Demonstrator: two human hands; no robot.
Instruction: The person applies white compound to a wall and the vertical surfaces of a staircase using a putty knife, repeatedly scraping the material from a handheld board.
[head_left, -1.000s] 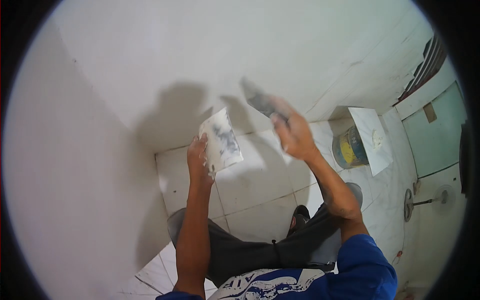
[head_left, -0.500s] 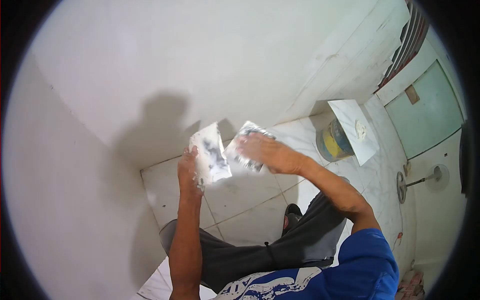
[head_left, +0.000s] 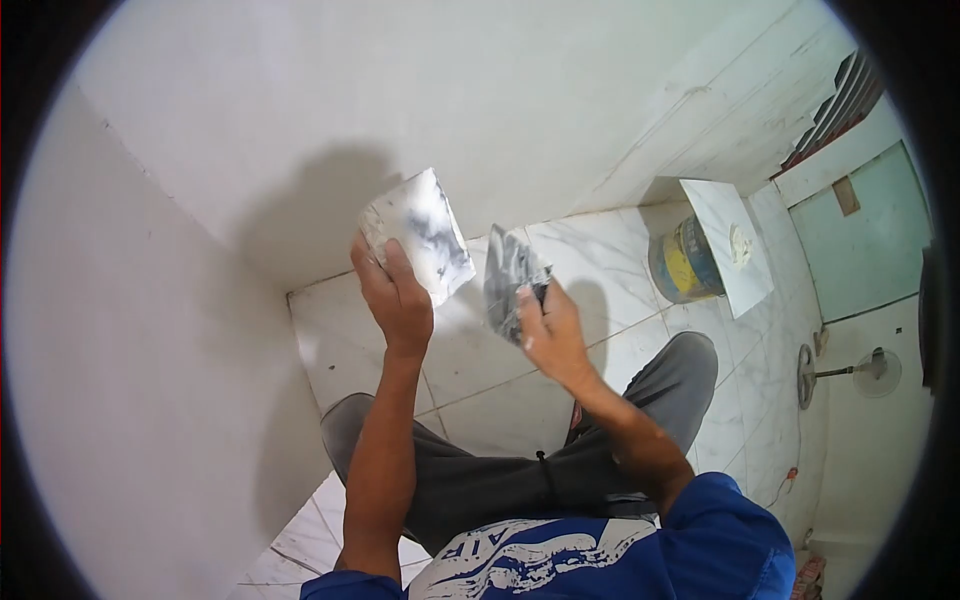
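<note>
My left hand (head_left: 402, 308) grips a flat, squarish plate (head_left: 425, 230) by its near left edge. The plate is whitish with dark grey smears, and its face is turned up toward me. In my right hand (head_left: 556, 338) is a wide-bladed scraper (head_left: 508, 275), its grey metal blade streaked with white paste. The blade stands steeply tilted just right of the plate, with a small gap between them. My fingers hide most of the scraper's handle. White residue marks the fingers of my right hand.
White walls meet in a corner at left, above a marble-look tiled floor (head_left: 490, 405). To the right, a white tile (head_left: 738, 275) carrying a lump of paste leans against a yellow-and-grey bucket (head_left: 685, 262). Farther right are a stand fan (head_left: 875, 372) and a pale green door panel (head_left: 860, 240).
My left hand has raised the plate up and turned it. The right hand has drawn back from the plate and rotated, so the scraper blade now points upward.
</note>
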